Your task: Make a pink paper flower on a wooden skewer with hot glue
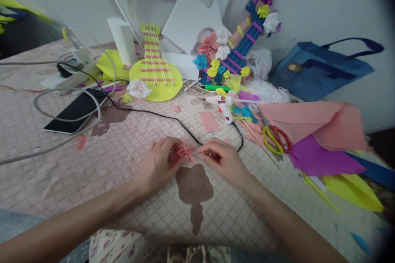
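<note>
Here, near the middle of the frame, I had the small pink crumpled paper flower (182, 153) low over the desk (92, 181), left hand (160, 163) cupped round it with fingers closed on its base so it would not unroll. My right hand (222, 159) pinched a petal edge at its right side, fingertips together. The white hot-glue gun (224, 107) lay just above, its black cord (160, 116) trailing past the flower. Right of centre sat the yellow-and-red-handled scissors (275, 138) beside pink paper sheets (321, 123).
</note>
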`<act>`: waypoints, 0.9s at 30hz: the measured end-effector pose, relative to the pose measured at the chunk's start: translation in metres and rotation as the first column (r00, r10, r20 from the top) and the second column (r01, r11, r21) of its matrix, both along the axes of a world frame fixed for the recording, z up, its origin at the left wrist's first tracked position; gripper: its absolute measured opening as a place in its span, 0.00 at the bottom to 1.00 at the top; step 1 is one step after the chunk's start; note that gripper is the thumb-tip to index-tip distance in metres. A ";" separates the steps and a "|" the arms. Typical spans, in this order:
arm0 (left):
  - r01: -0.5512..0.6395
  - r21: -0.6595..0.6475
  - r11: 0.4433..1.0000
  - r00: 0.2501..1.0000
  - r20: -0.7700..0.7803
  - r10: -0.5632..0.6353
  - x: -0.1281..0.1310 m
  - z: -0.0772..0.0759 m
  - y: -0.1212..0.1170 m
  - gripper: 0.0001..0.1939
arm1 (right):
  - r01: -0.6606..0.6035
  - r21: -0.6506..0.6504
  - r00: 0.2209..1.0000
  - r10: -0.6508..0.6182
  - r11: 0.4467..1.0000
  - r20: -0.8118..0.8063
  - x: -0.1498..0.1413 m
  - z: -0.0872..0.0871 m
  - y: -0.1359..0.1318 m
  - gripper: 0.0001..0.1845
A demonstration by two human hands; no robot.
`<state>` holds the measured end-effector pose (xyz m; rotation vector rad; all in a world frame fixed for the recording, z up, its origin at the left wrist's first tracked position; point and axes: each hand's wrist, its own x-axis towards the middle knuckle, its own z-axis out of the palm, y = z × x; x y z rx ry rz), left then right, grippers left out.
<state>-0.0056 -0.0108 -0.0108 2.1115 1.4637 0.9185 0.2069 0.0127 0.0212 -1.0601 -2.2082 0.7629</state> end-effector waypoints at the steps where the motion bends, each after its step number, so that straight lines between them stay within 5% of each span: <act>1: 0.002 -0.007 1.000 1.000 -0.002 -0.002 0.000 0.000 0.000 0.11 | 0.009 0.031 1.000 -0.010 0.999 0.029 -0.002 -0.001 -0.002 0.03; 19: 0.002 0.025 1.000 0.999 -0.035 -0.001 0.000 -0.006 0.000 0.13 | -0.063 0.246 0.961 -0.008 0.967 0.278 -0.018 -0.028 -0.010 0.06; 22: 0.000 0.017 1.000 0.999 -0.039 0.001 0.000 -0.005 0.000 0.13 | -0.054 0.161 0.978 0.020 0.985 0.206 -0.017 -0.023 -0.010 0.07; 27: -0.002 0.026 1.000 1.000 -0.027 0.002 0.000 -0.005 0.000 0.12 | -0.018 -0.213 0.963 -0.040 0.977 -0.265 -0.010 -0.014 -0.008 0.05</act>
